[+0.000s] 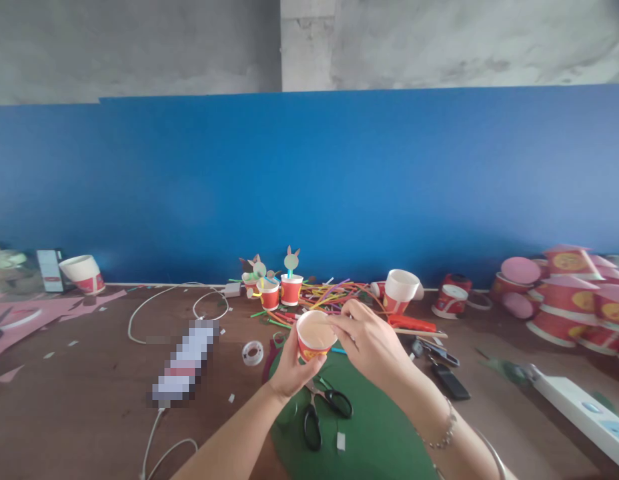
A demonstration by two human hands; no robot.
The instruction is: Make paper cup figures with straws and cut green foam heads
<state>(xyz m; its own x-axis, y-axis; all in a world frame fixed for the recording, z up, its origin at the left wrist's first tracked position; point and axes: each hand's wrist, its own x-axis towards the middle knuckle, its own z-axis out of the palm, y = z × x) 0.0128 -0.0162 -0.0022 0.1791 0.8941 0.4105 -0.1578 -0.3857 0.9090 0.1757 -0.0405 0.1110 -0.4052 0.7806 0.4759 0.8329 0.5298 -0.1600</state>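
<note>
My left hand [293, 363] is wrapped round a red and white paper cup [313, 350], its open mouth tilted toward me. The inside of the cup looks plain and pale. At the cup's right rim, the fingers of my right hand [362, 333] are pinched together; whatever is between them is too small to make out. Below the cup, black-handled scissors [313, 427] lie on a green round mat [374, 433], their blades partly hidden by my left hand. A small white paper piece [341, 441] rests beside them.
Behind my hands are paper cups with animal figures [291, 287], colourful pipe cleaners [334, 293] and a larger paper cup [400, 290]. A tape roll [252, 353] and a blurred-out phone [187, 363] lie left. Right are a power strip [579, 407] and stacked red cups [564, 300].
</note>
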